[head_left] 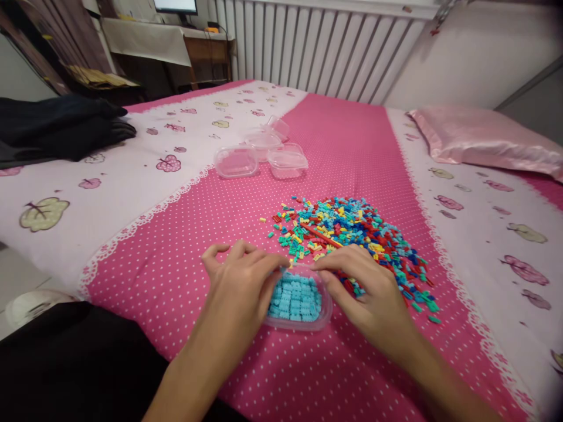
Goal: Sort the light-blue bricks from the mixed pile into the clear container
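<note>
A clear plastic container sits in front of me on the bed, with light blue toy bricks laid close together in it. My left hand is over its left side, thumb and index finger closed at the far rim, the other fingers curled outward. At the far right of the rim, the index finger and thumb of my right hand pinch the edge; the remaining fingers are bent. My hands cover parts of the container's sides. Just beyond my right hand spreads a pile of mixed toy bricks in red, yellow, green and blue.
Several clear plastic containers stand farther back on the pink dotted bedsheet. A long red stick lies on the pile. There is a pink pillow at right and dark clothing at left. A radiator stands behind the bed.
</note>
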`<state>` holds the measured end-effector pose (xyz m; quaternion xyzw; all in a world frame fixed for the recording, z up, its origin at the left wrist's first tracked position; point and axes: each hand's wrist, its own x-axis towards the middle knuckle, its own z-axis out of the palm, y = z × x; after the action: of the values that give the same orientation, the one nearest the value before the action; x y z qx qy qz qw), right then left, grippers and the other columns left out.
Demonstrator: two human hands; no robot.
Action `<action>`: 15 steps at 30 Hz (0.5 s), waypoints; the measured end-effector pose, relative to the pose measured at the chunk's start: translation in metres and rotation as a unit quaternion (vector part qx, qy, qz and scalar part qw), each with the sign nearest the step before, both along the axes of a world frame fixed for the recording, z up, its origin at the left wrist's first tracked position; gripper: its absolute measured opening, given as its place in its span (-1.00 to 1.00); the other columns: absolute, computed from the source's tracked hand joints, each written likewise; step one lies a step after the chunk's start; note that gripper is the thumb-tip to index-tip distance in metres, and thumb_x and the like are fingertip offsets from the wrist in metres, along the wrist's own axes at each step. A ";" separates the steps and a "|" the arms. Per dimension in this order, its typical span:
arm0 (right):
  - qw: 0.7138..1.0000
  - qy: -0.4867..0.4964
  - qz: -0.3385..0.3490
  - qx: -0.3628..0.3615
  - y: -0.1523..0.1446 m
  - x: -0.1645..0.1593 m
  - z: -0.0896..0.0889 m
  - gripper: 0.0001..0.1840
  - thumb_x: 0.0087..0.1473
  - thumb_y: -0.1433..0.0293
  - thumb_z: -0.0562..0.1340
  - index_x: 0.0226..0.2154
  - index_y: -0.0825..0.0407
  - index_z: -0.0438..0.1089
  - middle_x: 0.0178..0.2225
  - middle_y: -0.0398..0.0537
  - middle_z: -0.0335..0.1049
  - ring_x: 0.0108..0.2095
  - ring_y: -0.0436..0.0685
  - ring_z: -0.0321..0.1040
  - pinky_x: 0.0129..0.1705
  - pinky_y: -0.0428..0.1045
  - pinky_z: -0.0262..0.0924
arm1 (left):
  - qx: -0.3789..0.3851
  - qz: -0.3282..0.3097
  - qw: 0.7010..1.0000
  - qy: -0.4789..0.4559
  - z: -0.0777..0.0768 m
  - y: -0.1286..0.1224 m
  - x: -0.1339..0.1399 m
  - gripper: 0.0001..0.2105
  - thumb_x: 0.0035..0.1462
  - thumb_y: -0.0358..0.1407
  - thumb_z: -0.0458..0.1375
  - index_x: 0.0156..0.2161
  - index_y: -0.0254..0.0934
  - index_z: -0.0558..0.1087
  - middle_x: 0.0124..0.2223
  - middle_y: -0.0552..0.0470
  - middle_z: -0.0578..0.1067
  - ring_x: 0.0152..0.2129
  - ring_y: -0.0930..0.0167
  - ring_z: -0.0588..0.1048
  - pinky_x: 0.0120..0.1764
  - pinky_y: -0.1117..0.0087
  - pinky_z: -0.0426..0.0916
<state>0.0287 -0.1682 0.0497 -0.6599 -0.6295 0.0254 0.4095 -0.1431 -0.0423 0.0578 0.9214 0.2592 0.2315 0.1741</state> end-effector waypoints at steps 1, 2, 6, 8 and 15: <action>1.000 0.001 -0.003 0.001 0.000 0.001 0.000 -0.88 0.30 0.45 0.21 -0.19 -0.09 0.44 -0.25 -0.20 0.54 -0.18 0.07 0.42 -0.08 0.06 0.21 | -0.013 0.007 1.000 0.000 0.001 0.000 0.000 -0.82 0.25 -0.44 0.16 -0.19 -0.08 0.54 -0.25 0.16 0.62 -0.21 0.31 0.46 0.04 0.04 -0.06; 1.000 0.004 -0.005 0.002 0.000 0.001 0.000 -0.87 0.30 0.45 0.21 -0.19 -0.09 0.44 -0.25 -0.21 0.54 -0.17 0.07 0.42 -0.08 0.05 0.21 | -0.024 0.014 1.000 0.002 0.002 0.000 0.001 -0.83 0.23 -0.46 0.16 -0.21 -0.11 0.53 -0.25 0.15 0.61 -0.21 0.32 0.47 0.06 0.03 -0.06; 1.000 0.018 0.003 -0.013 0.001 0.000 -0.003 -0.86 0.30 0.45 0.20 -0.19 -0.09 0.45 -0.23 -0.20 0.53 -0.17 0.07 0.42 -0.07 0.05 0.22 | -0.042 0.029 0.999 0.016 0.001 0.000 0.004 -0.89 0.20 -0.42 0.19 -0.25 -0.15 0.51 -0.28 0.12 0.60 -0.23 0.32 0.47 0.09 -0.03 -0.04; 1.000 0.019 0.004 -0.017 0.002 -0.001 -0.004 -0.86 0.30 0.45 0.20 -0.19 -0.09 0.45 -0.23 -0.19 0.54 -0.16 0.08 0.42 -0.06 0.06 0.22 | -0.026 0.033 0.999 0.024 -0.001 -0.001 0.004 -0.95 0.21 -0.36 0.25 -0.26 -0.13 0.54 -0.24 0.08 0.59 -0.19 0.27 0.45 0.08 -0.06 -0.03; 1.000 0.010 -0.014 -0.006 0.001 0.001 -0.005 -0.81 0.30 0.46 0.19 -0.09 -0.10 0.44 -0.17 -0.18 0.57 -0.14 0.08 0.43 -0.05 0.07 0.21 | 0.052 0.091 0.992 0.067 -0.004 -0.004 0.008 -0.93 0.17 -0.31 0.34 -0.35 -0.10 0.63 -0.20 -0.02 0.47 -0.16 0.20 0.39 0.00 -0.06 0.03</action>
<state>0.0294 -0.1674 0.0444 -0.6707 -0.6162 0.0301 0.4118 -0.1356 -0.0458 0.0542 0.9154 0.3401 0.1972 0.0863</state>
